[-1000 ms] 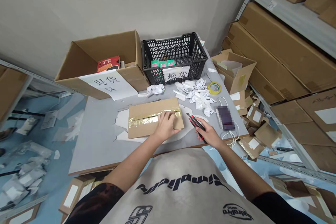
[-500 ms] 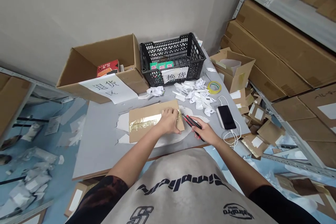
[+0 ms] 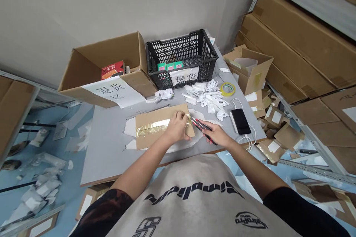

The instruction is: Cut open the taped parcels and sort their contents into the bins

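A flat brown cardboard parcel point(image 3: 155, 129) lies on the grey table top point(image 3: 111, 144), with a band of shiny gold tape point(image 3: 151, 126) running along it. My left hand point(image 3: 176, 127) rests on the parcel at the right end of the tape, fingers bent and pressing down. My right hand point(image 3: 215, 135) is closed around a red and black utility knife point(image 3: 200, 127). The knife's tip reaches the parcel's upper right corner, close to my left fingertips. Part of the tape lies under my left hand.
A black plastic crate point(image 3: 180, 59) holds small green boxes, and an open cardboard box point(image 3: 105, 70) holds a red carton. Crumpled white paper point(image 3: 207, 100), yellow tape roll point(image 3: 227, 89) and a phone on a white power bank point(image 3: 240, 121) lie on the table. Cardboard-filled shelves stand at right.
My right hand and the knife have moved left, bringing the tip to the parcel's corner beside my left fingers. My left hand stays on the parcel. The view has shifted slightly.
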Demonstrator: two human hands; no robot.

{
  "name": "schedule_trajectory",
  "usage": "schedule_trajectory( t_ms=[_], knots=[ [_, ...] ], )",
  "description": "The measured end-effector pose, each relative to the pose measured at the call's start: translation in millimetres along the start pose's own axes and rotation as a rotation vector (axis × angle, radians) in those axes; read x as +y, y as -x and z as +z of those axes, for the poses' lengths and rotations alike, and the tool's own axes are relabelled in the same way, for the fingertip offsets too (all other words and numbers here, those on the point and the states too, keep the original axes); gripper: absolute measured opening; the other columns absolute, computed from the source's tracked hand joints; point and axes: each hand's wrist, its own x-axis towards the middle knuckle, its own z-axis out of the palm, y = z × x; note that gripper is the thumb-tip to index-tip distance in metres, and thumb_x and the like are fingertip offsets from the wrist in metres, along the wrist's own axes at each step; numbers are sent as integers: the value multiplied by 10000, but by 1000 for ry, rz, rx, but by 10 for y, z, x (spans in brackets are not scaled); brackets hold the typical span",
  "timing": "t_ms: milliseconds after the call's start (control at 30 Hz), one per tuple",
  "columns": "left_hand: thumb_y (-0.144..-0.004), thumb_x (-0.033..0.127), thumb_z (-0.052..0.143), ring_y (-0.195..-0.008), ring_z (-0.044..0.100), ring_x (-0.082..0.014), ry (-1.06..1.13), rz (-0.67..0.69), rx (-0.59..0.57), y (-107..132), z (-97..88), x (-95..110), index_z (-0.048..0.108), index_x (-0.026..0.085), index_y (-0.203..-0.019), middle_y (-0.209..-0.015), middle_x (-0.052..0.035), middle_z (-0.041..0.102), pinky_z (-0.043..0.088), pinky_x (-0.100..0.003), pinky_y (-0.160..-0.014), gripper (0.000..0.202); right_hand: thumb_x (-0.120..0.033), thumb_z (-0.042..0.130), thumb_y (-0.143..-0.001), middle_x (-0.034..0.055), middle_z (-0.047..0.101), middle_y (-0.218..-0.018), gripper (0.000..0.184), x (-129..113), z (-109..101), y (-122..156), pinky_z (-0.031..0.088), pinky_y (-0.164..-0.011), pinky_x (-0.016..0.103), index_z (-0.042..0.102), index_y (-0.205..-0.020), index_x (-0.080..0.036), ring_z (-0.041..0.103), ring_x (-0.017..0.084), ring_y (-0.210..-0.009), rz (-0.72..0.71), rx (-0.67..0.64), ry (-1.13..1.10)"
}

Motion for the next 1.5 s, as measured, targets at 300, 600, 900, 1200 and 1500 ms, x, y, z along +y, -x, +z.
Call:
schedule_trajectory(
  t_ms=[300, 600, 900, 1200, 1500],
  knots=[
    [-294, 449, 951, -1171, 448, -365, 5, 3, 21, -14, 16, 21, 521, 187, -1103, -1197, -126, 458, 420, -473, -1025, 953, -271, 566, -873, -50, 612, -654, 593, -59, -45, 31, 443, -393, 195, 458, -1455, -309, 554, 93, -432, 57, -71, -53],
    [-376, 483, 933, -1123, 493, -346, -27, -20, -9, -17, -4, 13, 506, 205, -1116, -1151, -108, 481, 452, -473, -967, 898, -305, 591, -865, -44, 604, -649, 600, 36, -36, 164, 413, -396, 198, 464, -1451, -311, 536, 94, -431, 117, -145, -61],
    [-524, 684, 819, -1334, 381, -396, 45, 48, 27, 190, -64, -135, 341, 206, -1458, -1414, -195, 394, 325, -510, -1114, 1152, -470, 615, -825, -24, 620, -798, 744, 207, -105, 171, 460, -464, 259, 327, -1488, -296, 556, 127, -507, -60, 258, -89],
    [-870, 525, 596, -1467, 177, -369, 75, -385, 416, 1340, 28, -672, 483, 230, -1370, -1549, -162, 274, 224, -552, -1169, 592, -505, 752, -682, 69, 674, -1031, 678, -170, 533, -763, 483, -854, 375, 575, -1249, -177, 605, 236, -901, -364, 457, 350],
    [-867, 557, 577, -1263, 504, -286, 694, -717, 506, 1730, 391, -1142, 359, 182, -1444, -1313, -155, 533, 420, -445, -1051, 722, -609, 713, -686, 77, 705, -1007, 634, -37, 610, -851, 486, -846, 365, 642, -1132, -164, 632, 241, -897, -255, 526, 272]
  ],
)
